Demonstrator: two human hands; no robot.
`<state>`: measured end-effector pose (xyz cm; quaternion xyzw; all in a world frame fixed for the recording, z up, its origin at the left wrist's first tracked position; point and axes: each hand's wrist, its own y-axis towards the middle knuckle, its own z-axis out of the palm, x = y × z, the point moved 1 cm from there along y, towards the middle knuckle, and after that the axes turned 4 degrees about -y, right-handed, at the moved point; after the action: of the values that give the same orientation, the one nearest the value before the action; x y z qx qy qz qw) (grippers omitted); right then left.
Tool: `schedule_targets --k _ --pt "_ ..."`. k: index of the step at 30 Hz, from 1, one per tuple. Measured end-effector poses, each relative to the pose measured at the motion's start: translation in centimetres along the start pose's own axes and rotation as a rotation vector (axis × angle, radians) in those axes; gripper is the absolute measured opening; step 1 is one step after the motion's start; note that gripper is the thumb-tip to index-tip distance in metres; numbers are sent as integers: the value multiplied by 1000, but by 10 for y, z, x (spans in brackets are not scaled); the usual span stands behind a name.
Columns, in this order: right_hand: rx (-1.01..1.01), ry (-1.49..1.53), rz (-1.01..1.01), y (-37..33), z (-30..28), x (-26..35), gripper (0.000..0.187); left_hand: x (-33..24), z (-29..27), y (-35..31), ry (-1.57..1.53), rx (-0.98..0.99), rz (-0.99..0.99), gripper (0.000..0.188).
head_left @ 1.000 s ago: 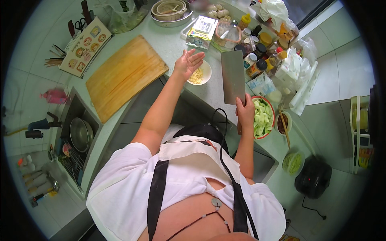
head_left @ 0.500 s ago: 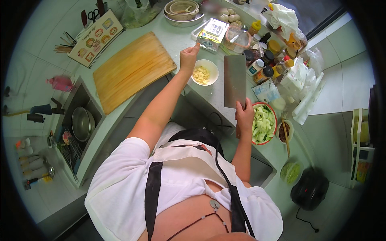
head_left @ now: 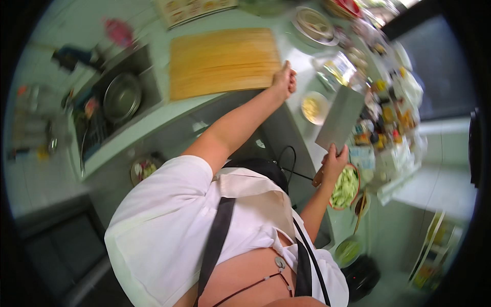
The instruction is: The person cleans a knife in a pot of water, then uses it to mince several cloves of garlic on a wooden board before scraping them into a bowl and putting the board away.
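Note:
My right hand (head_left: 335,159) grips a broad cleaver (head_left: 338,118) by its brown wooden handle. The blade points up and away, passing just right of a white bowl (head_left: 321,108) of chopped pale yellow pieces. My left arm reaches forward, and the left hand (head_left: 284,82) is curled into a fist, thumb sticking up, beside the right end of a wooden cutting board (head_left: 225,61). Nothing shows in that fist. Close to my right wrist stands a red-rimmed bowl of sliced pale green vegetable (head_left: 345,188).
A sink (head_left: 151,77) with a metal bowl (head_left: 123,97) lies to the left. Jars and bottles (head_left: 381,130) crowd the right counter, near a foil-like packet (head_left: 338,69). Chopsticks (head_left: 361,212) rest on a small bowl. Below are a bowl of green shreds (head_left: 349,251) and a black appliance (head_left: 362,279).
My view has swung, so the counter appears turned. My left hand has moved from beside the white bowl toward the cutting board. The cleaver stays in my right hand, now tilted rightward.

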<state>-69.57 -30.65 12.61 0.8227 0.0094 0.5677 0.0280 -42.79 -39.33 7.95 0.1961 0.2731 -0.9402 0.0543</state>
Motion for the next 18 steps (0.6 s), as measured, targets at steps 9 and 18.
schedule_targets --k 9,18 --pt "621 173 68 -35 167 64 13 -123 -193 -158 -159 -120 256 44" --pt "1045 61 27 -94 324 103 16 -167 -355 -313 -488 -521 597 36"
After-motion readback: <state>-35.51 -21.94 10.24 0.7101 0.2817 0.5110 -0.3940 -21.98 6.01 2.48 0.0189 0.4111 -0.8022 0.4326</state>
